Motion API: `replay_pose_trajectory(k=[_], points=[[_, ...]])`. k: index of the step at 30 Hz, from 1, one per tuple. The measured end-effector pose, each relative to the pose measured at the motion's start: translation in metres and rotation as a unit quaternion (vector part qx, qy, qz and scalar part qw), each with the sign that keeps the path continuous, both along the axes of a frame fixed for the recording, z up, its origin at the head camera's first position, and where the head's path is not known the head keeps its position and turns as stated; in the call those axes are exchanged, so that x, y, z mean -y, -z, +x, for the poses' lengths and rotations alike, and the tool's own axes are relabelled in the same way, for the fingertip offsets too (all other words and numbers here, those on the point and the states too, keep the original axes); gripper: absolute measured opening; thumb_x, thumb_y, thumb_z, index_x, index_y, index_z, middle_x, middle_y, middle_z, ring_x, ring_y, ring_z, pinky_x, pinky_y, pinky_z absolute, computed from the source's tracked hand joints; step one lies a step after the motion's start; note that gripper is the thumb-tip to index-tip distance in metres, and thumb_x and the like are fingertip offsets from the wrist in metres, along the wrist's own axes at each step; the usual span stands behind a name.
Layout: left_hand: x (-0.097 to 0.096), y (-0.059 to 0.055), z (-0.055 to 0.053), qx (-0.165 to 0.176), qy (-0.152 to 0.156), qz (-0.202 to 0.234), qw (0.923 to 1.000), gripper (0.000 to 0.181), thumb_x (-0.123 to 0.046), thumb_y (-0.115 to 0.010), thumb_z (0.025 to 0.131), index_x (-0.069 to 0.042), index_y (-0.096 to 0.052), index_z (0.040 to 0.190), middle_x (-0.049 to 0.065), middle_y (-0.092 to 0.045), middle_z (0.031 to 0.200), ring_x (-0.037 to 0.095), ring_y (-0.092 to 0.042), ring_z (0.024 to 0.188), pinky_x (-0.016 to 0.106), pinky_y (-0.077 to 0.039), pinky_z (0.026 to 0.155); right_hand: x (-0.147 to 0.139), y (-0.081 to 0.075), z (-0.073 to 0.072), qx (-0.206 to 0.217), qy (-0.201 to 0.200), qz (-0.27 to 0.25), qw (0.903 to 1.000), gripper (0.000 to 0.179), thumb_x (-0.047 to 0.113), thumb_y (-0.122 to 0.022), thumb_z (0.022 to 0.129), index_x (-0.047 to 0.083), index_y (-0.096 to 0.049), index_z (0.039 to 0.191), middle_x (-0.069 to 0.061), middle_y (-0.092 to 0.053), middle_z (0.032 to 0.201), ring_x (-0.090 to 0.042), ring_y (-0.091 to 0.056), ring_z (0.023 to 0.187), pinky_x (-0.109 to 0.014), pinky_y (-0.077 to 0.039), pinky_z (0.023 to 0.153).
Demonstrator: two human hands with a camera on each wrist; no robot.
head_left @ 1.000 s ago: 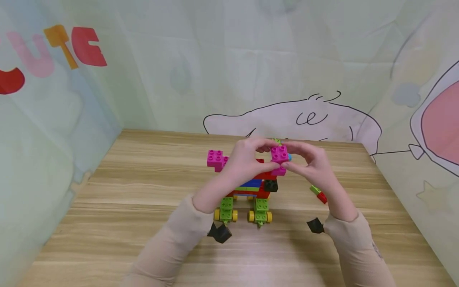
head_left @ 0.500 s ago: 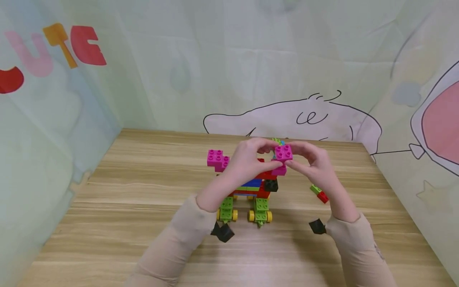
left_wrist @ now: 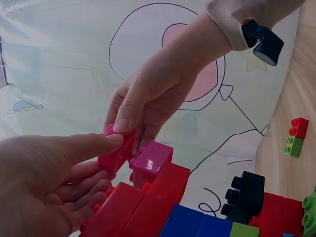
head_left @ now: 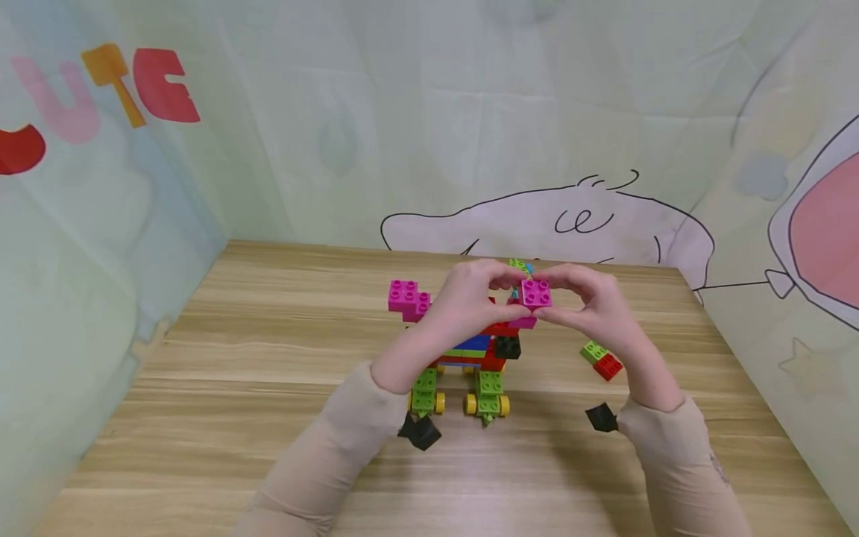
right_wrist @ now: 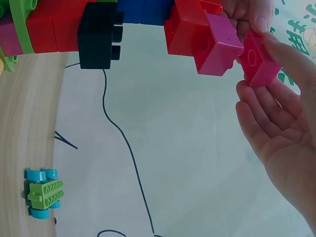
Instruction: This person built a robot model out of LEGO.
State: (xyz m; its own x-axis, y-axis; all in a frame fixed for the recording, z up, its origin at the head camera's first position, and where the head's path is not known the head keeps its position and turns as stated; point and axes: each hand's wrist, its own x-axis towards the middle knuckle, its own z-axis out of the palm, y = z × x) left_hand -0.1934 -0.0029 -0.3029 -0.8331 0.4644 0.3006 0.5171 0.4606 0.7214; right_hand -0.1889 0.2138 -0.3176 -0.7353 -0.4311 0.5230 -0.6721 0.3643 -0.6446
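Both hands pinch one pink brick (head_left: 535, 293) over the right end of a built brick model. My left hand (head_left: 459, 298) holds it from the left with thumb and fingers, my right hand (head_left: 597, 309) from the right. In the right wrist view its hollow underside (right_wrist: 253, 58) faces a second pink brick (right_wrist: 217, 47), fixed to the red bricks (right_wrist: 185, 32). Whether those two pink bricks touch, I cannot tell. Lower on the model come blue bricks (head_left: 473, 343), a black brick (head_left: 508, 347) and green legs (head_left: 490, 382) on yellow wheels. My left hand and forearm hide part of the model.
Right of the model, a green brick and a red brick (head_left: 608, 366) lie joined on the wooden table (head_left: 268, 447). Behind the hands is a green piece with blue wheels (right_wrist: 45, 193). At the model's left end sit pink bricks (head_left: 403, 296). Printed cloth (head_left: 302, 149) walls the table.
The pink brick has shifted right and slightly down in the head view, tilting so its studs face the camera more. Both hands moved slightly right with it. The red and green bricks show more fully.
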Motion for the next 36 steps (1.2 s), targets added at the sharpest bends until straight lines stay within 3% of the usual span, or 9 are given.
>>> replay_pose_trajectory(k=[3,9,13,24,36], points=[[0.000,0.000,-0.001,0.006,0.003,-0.009,0.9999,0.045,-0.025,-0.080,0.081,-0.010,-0.069,0.122,0.005,-0.070,0.115,0.018,-0.062,0.105,0.030,-0.056,0.088,-0.001,0.000,0.000,0.008,0.008,0.006,0.9999,0.039,-0.014,-0.075,0.074,-0.007,-0.066,0.112,-0.007,-0.071,0.107,0.001,-0.062,0.101,-0.013,-0.047,0.096],[0.000,-0.001,-0.003,0.031,0.010,-0.079,0.9963,0.052,-0.029,-0.080,0.081,-0.013,-0.065,0.129,0.003,-0.068,0.124,0.018,-0.061,0.113,0.028,-0.053,0.093,-0.006,0.004,0.000,0.033,0.026,0.003,0.9991,0.035,-0.012,-0.073,0.078,-0.005,-0.066,0.111,0.019,-0.066,0.106,-0.002,-0.062,0.099,-0.013,-0.047,0.095],[-0.001,-0.001,-0.004,0.046,0.020,-0.112,0.9924,0.052,-0.027,-0.079,0.083,-0.012,-0.063,0.130,0.004,-0.067,0.126,0.017,-0.062,0.116,0.028,-0.053,0.094,-0.009,0.005,0.000,0.044,0.032,0.006,0.9985,0.033,-0.011,-0.073,0.078,-0.006,-0.065,0.110,0.021,-0.065,0.106,-0.001,-0.062,0.099,-0.012,-0.047,0.094],[0.001,-0.001,-0.005,0.043,0.013,-0.128,0.9907,0.047,-0.025,-0.078,0.084,-0.010,-0.066,0.127,0.005,-0.069,0.123,0.018,-0.065,0.112,0.029,-0.054,0.094,-0.011,0.011,0.000,0.042,0.005,-0.003,0.9991,0.034,-0.013,-0.071,0.078,-0.007,-0.067,0.111,0.020,-0.066,0.109,-0.002,-0.062,0.101,-0.014,-0.048,0.094],[0.001,0.002,-0.008,0.051,0.007,-0.129,0.9904,0.045,-0.026,-0.079,0.083,-0.012,-0.068,0.124,0.004,-0.072,0.118,0.016,-0.066,0.109,0.026,-0.054,0.091,-0.010,0.012,0.000,0.045,0.004,0.000,0.9990,0.033,-0.012,-0.072,0.078,-0.006,-0.067,0.111,0.018,-0.067,0.108,-0.003,-0.062,0.101,-0.014,-0.048,0.095]])
